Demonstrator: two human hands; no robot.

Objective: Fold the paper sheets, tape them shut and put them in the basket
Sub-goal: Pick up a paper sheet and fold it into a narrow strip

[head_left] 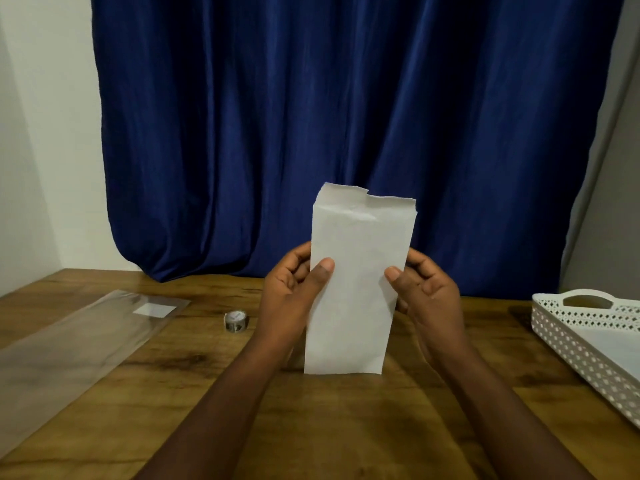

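A room in a home, by the look of it: a dark blue curtain [346, 133] hangs in folds across the back of the frame, plain white wall [45, 133] at upper left, and a wood-grain table [207, 393] fills the lower half.

The folded paper [360, 282] is white; the basket [568, 341] is white with little diamond holes in rows; the curtain [346, 116] is dark blue; the table [311, 410] is brown wood with dark streaks; the tape roll [235, 320] is grey.
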